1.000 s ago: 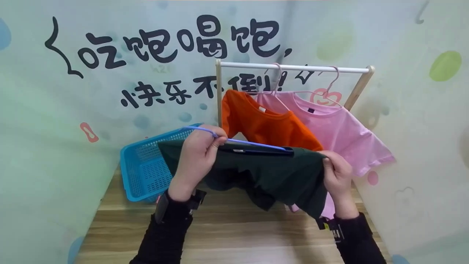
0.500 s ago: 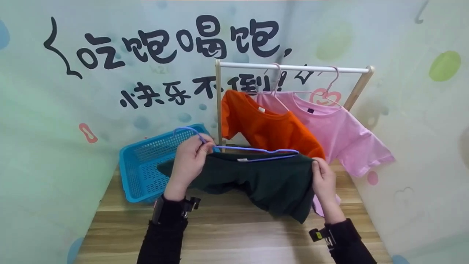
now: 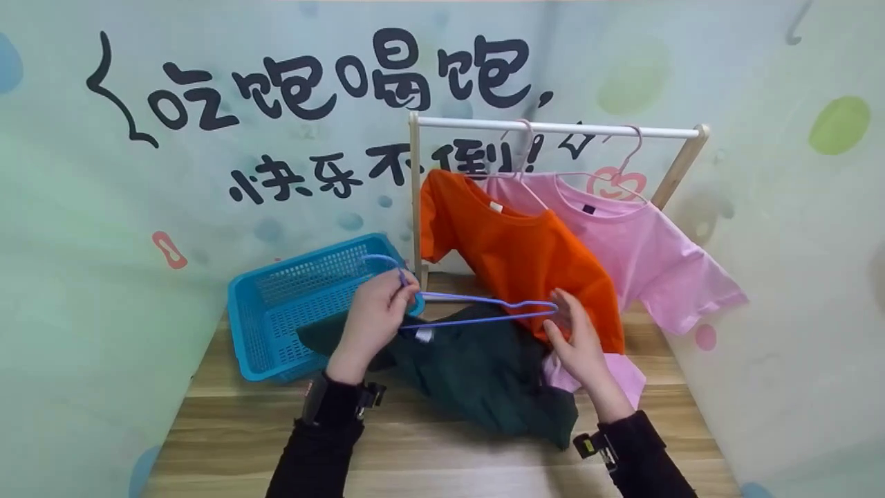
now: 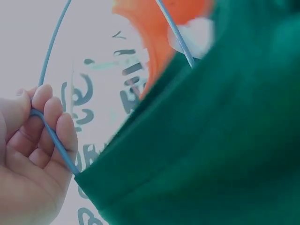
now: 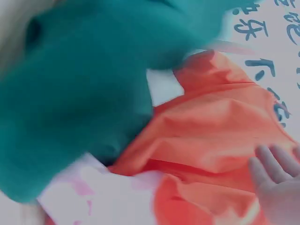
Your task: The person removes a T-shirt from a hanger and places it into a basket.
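Note:
My left hand [image 3: 373, 318] pinches a blue wire clothes hanger [image 3: 470, 299] at the base of its hook. A dark green T-shirt [image 3: 477, 387] sags from the hanger's left part, its left sleeve over the basket's edge. In the left wrist view the shirt [image 4: 211, 140] covers the wire's lower stretch, and my fingers [image 4: 52, 110] curl about the wire. The hanger's right end is bare, outside the shirt's neck. My right hand [image 3: 579, 342], fingers spread, is right at that end, in front of an orange T-shirt [image 3: 518, 249]; it holds nothing.
A small clothes rack [image 3: 574, 128] stands at the back. On it hang the orange T-shirt and a pink T-shirt [image 3: 671, 256], both on pink hangers. A blue plastic basket [image 3: 234, 325] sits left of the rack on the wooden table [image 3: 228, 443].
My right hand has let go of the green T-shirt's right shoulder. That side of the shirt has dropped down and left, baring the hanger's right end. The left hand keeps its pinch on the hanger.

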A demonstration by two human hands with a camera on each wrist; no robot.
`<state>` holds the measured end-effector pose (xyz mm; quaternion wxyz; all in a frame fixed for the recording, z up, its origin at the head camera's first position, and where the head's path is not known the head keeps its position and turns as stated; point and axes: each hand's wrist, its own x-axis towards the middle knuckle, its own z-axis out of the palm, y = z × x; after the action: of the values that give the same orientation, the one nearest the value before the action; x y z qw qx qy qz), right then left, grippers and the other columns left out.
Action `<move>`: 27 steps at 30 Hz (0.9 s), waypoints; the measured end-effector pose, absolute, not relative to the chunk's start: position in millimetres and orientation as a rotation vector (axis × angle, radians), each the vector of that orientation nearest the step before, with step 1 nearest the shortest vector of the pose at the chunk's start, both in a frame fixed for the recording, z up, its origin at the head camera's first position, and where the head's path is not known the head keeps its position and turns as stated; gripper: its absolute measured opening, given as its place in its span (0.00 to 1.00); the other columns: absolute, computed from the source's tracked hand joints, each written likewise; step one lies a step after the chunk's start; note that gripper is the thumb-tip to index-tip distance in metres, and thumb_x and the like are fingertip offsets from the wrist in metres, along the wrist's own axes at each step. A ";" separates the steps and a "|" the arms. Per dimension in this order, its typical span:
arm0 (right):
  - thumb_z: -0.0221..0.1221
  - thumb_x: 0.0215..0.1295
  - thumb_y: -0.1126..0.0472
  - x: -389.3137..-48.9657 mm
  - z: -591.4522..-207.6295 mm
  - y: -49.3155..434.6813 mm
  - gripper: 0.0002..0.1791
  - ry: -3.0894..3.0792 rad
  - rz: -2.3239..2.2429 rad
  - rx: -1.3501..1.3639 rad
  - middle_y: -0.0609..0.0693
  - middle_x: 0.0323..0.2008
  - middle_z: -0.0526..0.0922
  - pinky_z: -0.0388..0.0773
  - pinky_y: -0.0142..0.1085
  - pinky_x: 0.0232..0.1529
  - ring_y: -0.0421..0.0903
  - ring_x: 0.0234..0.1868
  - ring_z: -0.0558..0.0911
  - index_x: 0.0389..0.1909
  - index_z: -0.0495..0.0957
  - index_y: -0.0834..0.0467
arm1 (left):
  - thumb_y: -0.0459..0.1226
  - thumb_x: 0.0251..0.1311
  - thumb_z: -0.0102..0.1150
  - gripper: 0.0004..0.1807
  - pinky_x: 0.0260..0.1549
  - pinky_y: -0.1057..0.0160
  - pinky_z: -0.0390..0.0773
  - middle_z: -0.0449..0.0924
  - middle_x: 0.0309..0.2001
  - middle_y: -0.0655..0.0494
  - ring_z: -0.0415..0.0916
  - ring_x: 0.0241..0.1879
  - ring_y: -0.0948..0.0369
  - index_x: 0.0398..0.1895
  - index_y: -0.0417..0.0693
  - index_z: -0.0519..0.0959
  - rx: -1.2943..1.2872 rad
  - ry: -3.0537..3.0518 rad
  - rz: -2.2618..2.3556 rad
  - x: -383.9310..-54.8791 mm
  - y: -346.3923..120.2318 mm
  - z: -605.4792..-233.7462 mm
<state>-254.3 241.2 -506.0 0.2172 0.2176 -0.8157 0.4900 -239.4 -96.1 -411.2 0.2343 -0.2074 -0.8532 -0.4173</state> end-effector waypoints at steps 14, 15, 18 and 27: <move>0.70 0.55 0.70 -248.0 -488.4 229.3 0.14 -2.179 0.694 0.867 0.49 0.40 0.86 0.76 0.33 0.53 0.48 0.41 0.83 0.42 0.85 0.57 | 0.39 0.66 0.62 0.06 0.39 0.60 0.78 0.81 0.32 0.57 0.74 0.33 0.58 0.39 0.46 0.82 -0.644 -2.438 -1.141 -236.7 -71.1 -422.3; 0.70 0.54 0.71 -247.9 -489.7 229.8 0.13 -2.172 0.697 0.850 0.49 0.38 0.86 0.76 0.34 0.52 0.49 0.40 0.83 0.40 0.85 0.57 | 0.39 0.66 0.62 0.06 0.39 0.60 0.78 0.81 0.33 0.58 0.75 0.33 0.59 0.39 0.46 0.82 -0.645 -2.441 -1.135 -236.8 -70.9 -422.9; 0.71 0.52 0.72 -249.0 -493.9 233.3 0.13 -2.152 0.723 0.827 0.49 0.36 0.86 0.77 0.34 0.51 0.49 0.38 0.83 0.38 0.85 0.58 | 0.41 0.66 0.62 0.07 0.41 0.60 0.78 0.83 0.36 0.57 0.77 0.36 0.58 0.40 0.48 0.82 -0.669 -2.453 -1.032 -238.6 -73.5 -425.0; 0.69 0.46 0.78 -248.6 -496.8 255.5 0.17 -2.052 0.819 0.797 0.50 0.32 0.85 0.72 0.24 0.51 0.51 0.34 0.81 0.36 0.84 0.59 | 0.47 0.64 0.65 0.21 0.65 0.43 0.62 0.83 0.53 0.50 0.77 0.55 0.51 0.56 0.45 0.81 -0.552 -2.576 -0.694 -244.3 -119.9 -448.0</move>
<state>-248.6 255.5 -496.8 0.3861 0.3130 -0.8060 0.3215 -244.3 -119.9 -448.0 0.2070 -0.1983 -0.9251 -0.2491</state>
